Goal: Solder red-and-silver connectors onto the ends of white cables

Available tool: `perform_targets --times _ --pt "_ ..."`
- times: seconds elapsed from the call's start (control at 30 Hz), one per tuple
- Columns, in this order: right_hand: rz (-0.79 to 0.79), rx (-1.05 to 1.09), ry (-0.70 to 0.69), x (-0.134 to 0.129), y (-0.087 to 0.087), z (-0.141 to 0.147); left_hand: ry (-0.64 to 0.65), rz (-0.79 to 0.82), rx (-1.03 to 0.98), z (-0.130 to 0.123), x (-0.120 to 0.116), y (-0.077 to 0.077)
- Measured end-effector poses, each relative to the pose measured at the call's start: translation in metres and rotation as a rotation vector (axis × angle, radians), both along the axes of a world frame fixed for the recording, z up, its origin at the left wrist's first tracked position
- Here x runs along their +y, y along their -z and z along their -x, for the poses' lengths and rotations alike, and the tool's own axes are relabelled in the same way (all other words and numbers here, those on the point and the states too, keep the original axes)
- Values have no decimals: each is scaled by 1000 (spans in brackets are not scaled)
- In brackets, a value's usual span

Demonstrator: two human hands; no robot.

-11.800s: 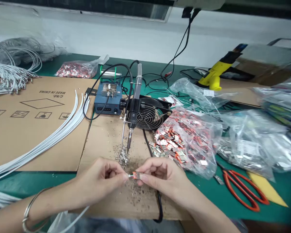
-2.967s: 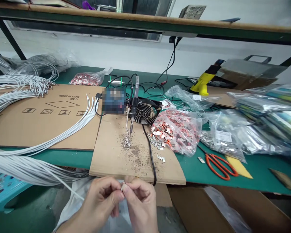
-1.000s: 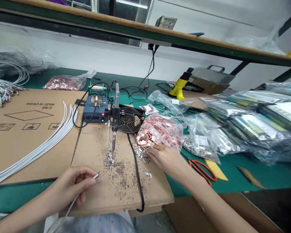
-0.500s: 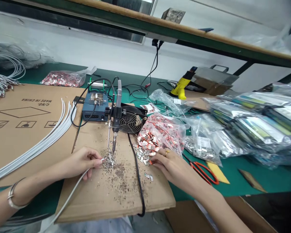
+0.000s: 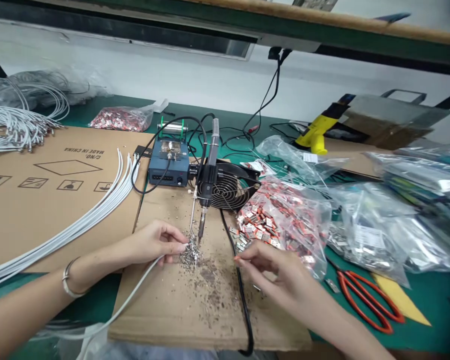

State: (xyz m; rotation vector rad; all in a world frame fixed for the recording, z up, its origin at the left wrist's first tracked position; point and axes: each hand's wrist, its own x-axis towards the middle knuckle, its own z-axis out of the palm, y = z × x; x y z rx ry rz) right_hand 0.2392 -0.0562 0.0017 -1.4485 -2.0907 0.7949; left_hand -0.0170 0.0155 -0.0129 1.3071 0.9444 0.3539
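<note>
The left hand (image 5: 155,243), fingers loosely curled, pinches a white cable (image 5: 135,286) whose end sits by a heap of metal scrap (image 5: 191,256) on the cardboard sheet (image 5: 153,312). The right hand (image 5: 281,272), half open and holding nothing visible, hovers just beside a clear plastic bag (image 5: 303,225) full of red-and-silver connectors (image 5: 257,226).

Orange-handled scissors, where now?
In the head view, the orange-handled scissors lie on the green workbench at lower right, beside a yellow triangular piece, below a clear bag.
</note>
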Motion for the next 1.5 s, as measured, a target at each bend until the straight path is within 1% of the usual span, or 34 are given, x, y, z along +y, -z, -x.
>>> perform_targets --times 0.1,0.2,0.27,0.33,0.47,0.63,0.87,1.03,1.27,1.5 --pt "265 307 26 12 8 30 31 -1 -44 1 -1 1" --pt "521 628 88 27 18 51 36 -1 -79 -1 -3 4" --pt "624 783 130 34 24 57 12 5 -86 -4 -5 5" --pt "672 864 159 37 28 59 -22 22 -83 -6 -8 4" --pt "692 899 180 36 30 58 -12 38 -73 -9 -11 -2" --pt "697 912 191 34 27 58 -8 50 -25 -10 -11 -7" --pt "694 927 218 35 23 58 8 63 -25 -10 -9 -6" --pt "712 898 221 35 20 57 0 97 -80 -12 -10 -10" --pt "747 885 213 34 15 55 -12 130 -47 -12 -11 -13" --pt "724 903 186 34 15 52 -69 172 -154 -12 -15 -8"
